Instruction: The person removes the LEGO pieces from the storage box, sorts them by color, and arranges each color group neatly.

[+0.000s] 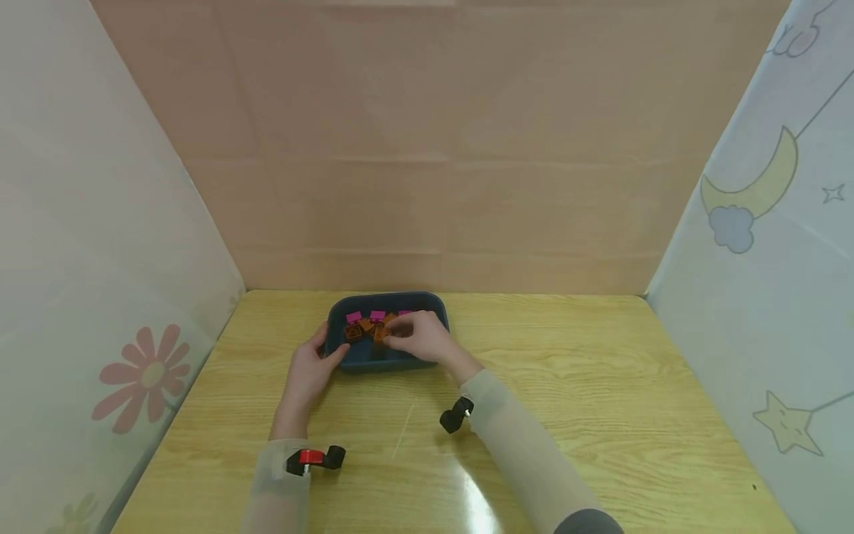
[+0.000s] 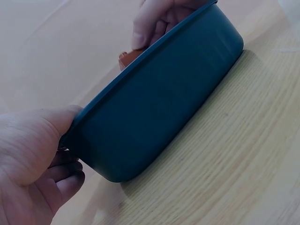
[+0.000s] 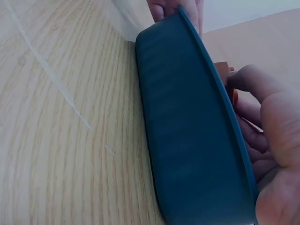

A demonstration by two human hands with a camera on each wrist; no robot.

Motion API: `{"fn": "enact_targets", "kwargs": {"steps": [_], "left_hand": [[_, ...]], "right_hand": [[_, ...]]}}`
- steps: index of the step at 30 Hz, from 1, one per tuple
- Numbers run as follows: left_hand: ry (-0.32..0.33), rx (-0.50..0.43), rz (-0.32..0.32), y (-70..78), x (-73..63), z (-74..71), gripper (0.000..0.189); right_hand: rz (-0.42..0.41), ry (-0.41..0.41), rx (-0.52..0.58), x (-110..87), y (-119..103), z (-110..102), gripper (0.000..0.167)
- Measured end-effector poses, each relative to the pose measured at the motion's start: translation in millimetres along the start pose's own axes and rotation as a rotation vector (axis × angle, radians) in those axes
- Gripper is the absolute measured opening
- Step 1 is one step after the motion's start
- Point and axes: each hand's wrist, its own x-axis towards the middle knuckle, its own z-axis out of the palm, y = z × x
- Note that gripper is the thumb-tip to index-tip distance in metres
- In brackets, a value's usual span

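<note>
A dark blue plastic bin stands on the table, holding several small building bricks. My left hand grips its left end, thumb over the rim and fingers outside, as the left wrist view also shows. Over the bin's inside, my right hand pinches an orange brick between thumb and fingers. That orange brick shows just above the rim in the right wrist view. Pink bricks lie along the far side, and a dark brown brick lies near the left end. My right hand hides part of the contents.
The light wooden table runs back to a plain tan sheet. Pale printed sheets stand at the left and right sides. The bin sits near the table's back edge.
</note>
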Motion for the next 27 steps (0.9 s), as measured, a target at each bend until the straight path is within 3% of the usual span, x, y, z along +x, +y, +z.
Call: {"fn": "enact_targets", "kwargs": {"steps": [7, 12, 27], "left_hand": [[-0.009, 0.006, 0.009, -0.1, 0.9, 0.1, 0.08], [-0.016, 0.011, 0.0, -0.3, 2.4, 0.6, 0.08], [-0.015, 0.01, -0.008, -2.9, 4.1, -2.6, 0.079]], "right_hand": [[-0.038, 0.044, 0.017, -5.0, 2.6, -7.1, 0.032], [-0.059, 0.07, 0.096, -11.7, 4.4, -13.1, 0.032], [0.015, 0.165, 0.266, -38.6, 17.2, -31.3, 0.033]]}}
